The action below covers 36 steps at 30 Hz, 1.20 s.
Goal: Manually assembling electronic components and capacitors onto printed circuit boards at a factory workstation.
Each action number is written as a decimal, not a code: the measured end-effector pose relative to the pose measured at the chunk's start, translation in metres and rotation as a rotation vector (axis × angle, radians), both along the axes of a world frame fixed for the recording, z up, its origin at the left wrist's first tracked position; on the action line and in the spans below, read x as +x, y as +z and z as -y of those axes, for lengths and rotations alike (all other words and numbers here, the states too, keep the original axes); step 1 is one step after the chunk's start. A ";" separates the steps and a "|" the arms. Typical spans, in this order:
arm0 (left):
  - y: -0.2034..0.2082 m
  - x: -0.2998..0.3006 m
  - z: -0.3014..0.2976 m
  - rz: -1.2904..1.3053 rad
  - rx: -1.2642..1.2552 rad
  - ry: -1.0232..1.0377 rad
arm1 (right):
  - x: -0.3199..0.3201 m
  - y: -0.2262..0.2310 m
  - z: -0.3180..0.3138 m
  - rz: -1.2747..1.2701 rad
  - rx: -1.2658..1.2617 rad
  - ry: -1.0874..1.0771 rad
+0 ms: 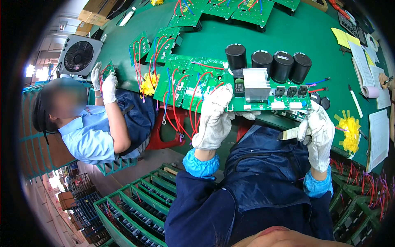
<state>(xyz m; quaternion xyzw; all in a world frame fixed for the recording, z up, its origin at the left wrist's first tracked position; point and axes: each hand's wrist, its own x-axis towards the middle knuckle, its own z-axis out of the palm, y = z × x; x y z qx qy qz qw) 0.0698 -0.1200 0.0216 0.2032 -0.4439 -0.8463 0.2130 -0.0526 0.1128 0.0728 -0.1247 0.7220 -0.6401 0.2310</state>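
Note:
A green circuit board (pixel 269 108) is tilted up in front of me, with several large black capacitors (pixel 282 66) and a silver heatsink (pixel 256 85) on it. My left hand (pixel 216 117), in a white knit glove, grips the board's left end, fingers reaching underneath. My gloved right hand (pixel 317 131) is closed on a flat, pale-handled tool with a dark tip (pixel 290 134); its exact kind is unclear. The fingertips of that hand are at the board's right end; whether they touch it is hard to tell. Wired boards (pixel 187 82) lie just left of my left hand.
More boards (pixel 253 14) line the table's far side. Yellow tape bundles (pixel 349 131), a white-handled pen-like tool (pixel 355 101) and papers (pixel 378 136) lie at right. A co-worker in blue (pixel 92 131) handles a small board at left, near a fan (pixel 78 55). Green racks (pixel 135 206) stand below.

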 end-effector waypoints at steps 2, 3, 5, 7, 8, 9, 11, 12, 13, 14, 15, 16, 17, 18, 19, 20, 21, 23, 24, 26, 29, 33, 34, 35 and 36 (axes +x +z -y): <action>0.006 -0.002 0.001 -0.018 -0.037 -0.072 | 0.001 -0.003 0.000 0.010 -0.009 -0.010; 0.013 -0.004 0.001 -0.019 -0.036 -0.073 | 0.001 -0.003 0.000 0.021 -0.017 -0.023; 0.028 -0.008 0.000 -0.075 -0.136 -0.241 | 0.000 -0.002 -0.001 0.018 -0.007 -0.027; 0.027 -0.007 -0.002 -0.090 -0.126 -0.217 | 0.000 -0.003 0.000 0.018 -0.002 -0.024; 0.026 -0.007 -0.003 -0.106 -0.115 -0.197 | 0.000 -0.005 0.000 0.012 -0.016 -0.023; 0.026 -0.007 -0.003 -0.107 -0.115 -0.197 | 0.000 -0.007 0.000 0.005 -0.027 -0.024; 0.028 -0.008 -0.003 -0.093 -0.061 -0.176 | 0.000 -0.004 0.000 0.008 -0.022 -0.022; 0.029 -0.009 -0.005 -0.093 -0.060 -0.177 | 0.001 -0.003 0.000 0.011 -0.017 -0.021; 0.031 -0.009 -0.007 -0.078 -0.001 -0.140 | 0.001 -0.003 0.000 0.012 -0.017 -0.022; 0.032 -0.010 -0.008 -0.062 0.059 -0.102 | 0.001 -0.003 0.000 0.001 -0.012 -0.019; 0.033 -0.010 -0.008 -0.062 0.058 -0.103 | 0.001 -0.002 0.000 -0.010 -0.008 -0.016; 0.033 -0.011 -0.007 -0.047 0.036 -0.116 | 0.001 -0.002 0.000 -0.010 -0.008 -0.017; 0.034 -0.011 -0.007 -0.033 0.014 -0.130 | 0.001 -0.002 -0.001 0.006 -0.011 -0.018; 0.034 -0.011 -0.007 -0.033 0.014 -0.130 | 0.002 -0.003 -0.001 0.022 -0.015 -0.017; 0.035 -0.011 -0.008 -0.024 0.015 -0.126 | 0.002 -0.004 -0.001 0.023 -0.015 -0.018; 0.036 -0.011 -0.009 -0.016 0.017 -0.123 | 0.001 -0.005 -0.002 0.009 -0.016 -0.015; 0.037 -0.011 -0.009 -0.015 0.016 -0.124 | 0.002 -0.006 -0.002 -0.004 -0.018 -0.013; 0.038 -0.010 -0.009 0.016 0.041 -0.116 | 0.002 -0.002 -0.001 -0.001 -0.014 -0.008; 0.038 -0.010 -0.009 0.017 0.040 -0.117 | 0.003 0.000 -0.001 0.002 -0.010 -0.002; 0.039 -0.011 -0.009 0.014 0.032 -0.114 | 0.003 0.000 -0.001 -0.002 -0.005 -0.004; 0.037 -0.011 -0.008 0.005 0.033 -0.121 | 0.003 0.001 -0.001 0.001 -0.006 -0.006; 0.032 -0.008 -0.007 -0.014 -0.014 -0.126 | 0.004 0.003 0.001 0.016 -0.049 -0.011; 0.031 -0.009 -0.007 -0.013 -0.017 -0.132 | 0.004 0.003 0.001 0.016 -0.047 -0.013; 0.030 -0.009 -0.006 -0.012 -0.021 -0.137 | 0.004 0.003 0.001 0.017 -0.050 -0.017; 0.031 -0.010 -0.007 -0.011 -0.020 -0.138 | 0.004 0.002 0.001 0.019 -0.052 -0.020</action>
